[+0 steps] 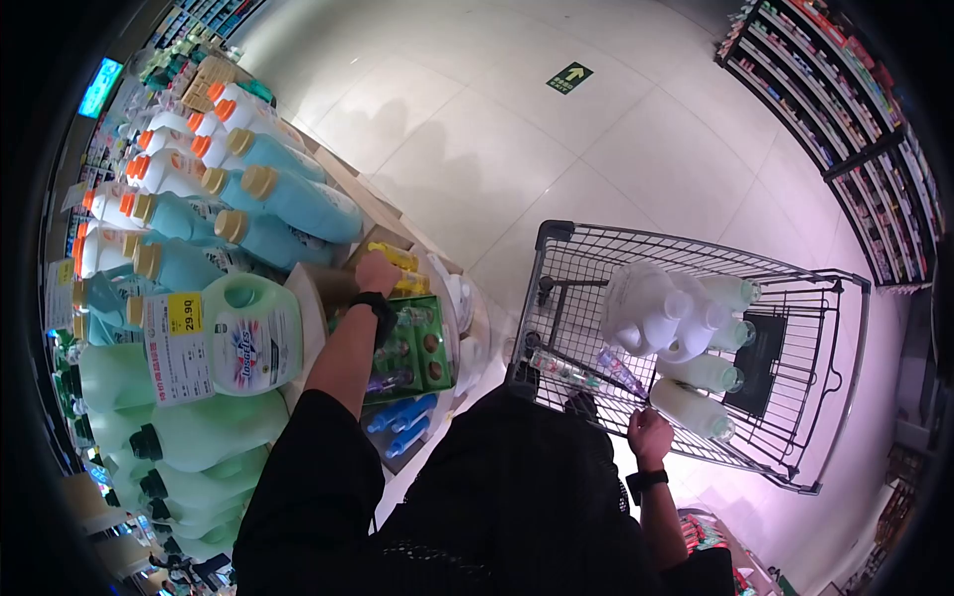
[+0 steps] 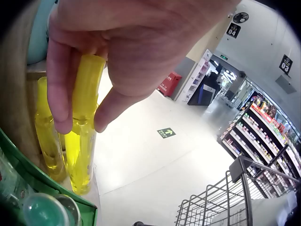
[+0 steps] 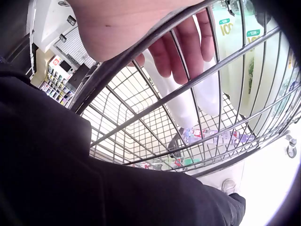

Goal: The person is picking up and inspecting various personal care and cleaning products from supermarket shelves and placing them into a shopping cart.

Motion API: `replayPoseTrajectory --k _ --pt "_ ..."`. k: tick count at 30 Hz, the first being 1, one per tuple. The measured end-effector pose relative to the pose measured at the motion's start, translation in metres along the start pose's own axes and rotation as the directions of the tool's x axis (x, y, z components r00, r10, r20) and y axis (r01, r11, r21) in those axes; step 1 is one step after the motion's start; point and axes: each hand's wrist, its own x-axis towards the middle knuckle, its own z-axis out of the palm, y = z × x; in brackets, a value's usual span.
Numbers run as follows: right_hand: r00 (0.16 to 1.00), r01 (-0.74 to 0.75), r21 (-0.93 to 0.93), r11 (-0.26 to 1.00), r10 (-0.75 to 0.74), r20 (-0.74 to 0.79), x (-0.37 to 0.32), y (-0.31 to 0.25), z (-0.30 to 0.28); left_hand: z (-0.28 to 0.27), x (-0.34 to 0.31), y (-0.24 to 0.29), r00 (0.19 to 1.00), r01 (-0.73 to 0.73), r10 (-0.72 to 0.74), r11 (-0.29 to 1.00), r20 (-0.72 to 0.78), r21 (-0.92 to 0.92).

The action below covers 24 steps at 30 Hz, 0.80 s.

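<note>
My left hand (image 1: 376, 273) (image 2: 127, 47) is at the display's corner, its thumb and fingers pinching the yellow cap of a small clear-yellow bottle (image 2: 80, 160). Another yellow bottle (image 2: 49, 146) stands close beside it, by the edge of a green box (image 1: 435, 348) (image 2: 87, 209). On the cart's side rim rests my right hand (image 1: 651, 437) (image 3: 141, 28), with its fingers hanging loosely over the rim. In the cart (image 1: 545, 298) lie white jugs (image 1: 646, 308), pale green bottles (image 1: 691, 409) and small clear bottles (image 1: 566, 368) (image 3: 211, 137).
Large blue bottles (image 1: 308, 194), orange-capped white bottles and green jugs (image 1: 224, 432) crowd the display at the left. Blue-capped bottles (image 1: 402, 412) stand near the green box. Shelving (image 1: 845, 129) lines the far right. A green arrow sign (image 1: 569, 77) is on the floor.
</note>
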Motion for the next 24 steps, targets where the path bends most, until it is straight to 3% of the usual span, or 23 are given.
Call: replayPoseTrajectory --k 2,5,7,11,14,23,24 --pt "1.0 0.009 0.015 1.0 -0.008 -0.031 0.0 0.001 0.002 0.012 0.012 -0.01 0.999 -0.023 0.023 0.999 0.029 0.022" --pt "0.999 -0.019 0.021 1.0 0.02 -0.041 0.0 -0.001 0.001 0.027 0.024 -0.019 0.99 0.022 -0.008 0.995 0.139 -0.098" --pt "0.999 -0.022 0.018 1.0 0.023 -0.049 0.0 -0.003 0.001 0.029 0.024 -0.016 0.993 -0.029 0.03 1.0 0.117 -0.01" --pt "0.997 -0.041 0.045 0.998 0.043 -0.056 0.0 -0.002 0.001 0.035 0.025 -0.014 0.991 -0.029 0.031 0.999 0.134 -0.013" --pt "0.997 -0.04 0.057 0.998 0.044 -0.066 0.0 -0.004 0.0 0.034 0.022 -0.012 0.992 -0.106 0.096 0.987 0.086 0.119" --pt "0.995 -0.072 0.062 0.995 0.077 -0.071 0.0 -0.009 -0.005 0.014 0.033 -0.006 0.977 -0.044 0.031 0.997 0.209 0.059" --pt "0.995 -0.074 0.052 0.996 0.077 -0.064 -0.001 -0.009 -0.005 0.01 0.032 -0.005 0.956 0.038 -0.04 0.999 0.292 0.011"
